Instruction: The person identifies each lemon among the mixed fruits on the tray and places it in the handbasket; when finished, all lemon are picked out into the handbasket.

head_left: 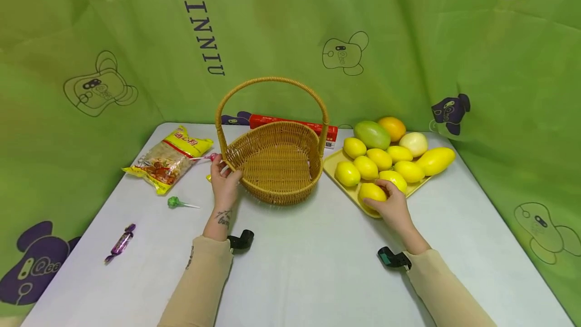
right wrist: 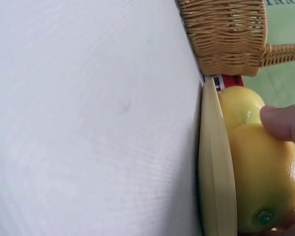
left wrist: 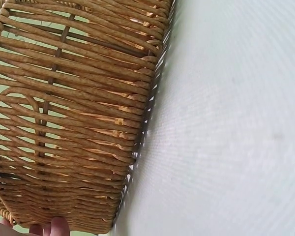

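A wicker basket [head_left: 277,198] with a tall arched handle stands mid-table, its inside bare. My left hand [head_left: 224,185] grips its left rim beside the handle's foot; in the left wrist view fingertips [left wrist: 59,227] lie against the weave. On the right, a yellow tray [head_left: 328,166] bears several lemons and other fruit. My right hand [head_left: 394,210] holds the lemon [head_left: 369,193] at the tray's near corner, thumb on one side and fingers on the other. Seen from the right wrist, that lemon [right wrist: 263,172] sits right at the tray's edge [right wrist: 217,182].
Left of the basket lie a yellow food packet [head_left: 165,160], a pink lollipop [head_left: 211,157], a green lollipop [head_left: 174,202] and a purple-wrapped candy [head_left: 120,243]. A red box [head_left: 259,121] is behind the basket. A green mango-like fruit [head_left: 372,134] and an orange fruit [head_left: 392,128] sit at the tray's back.
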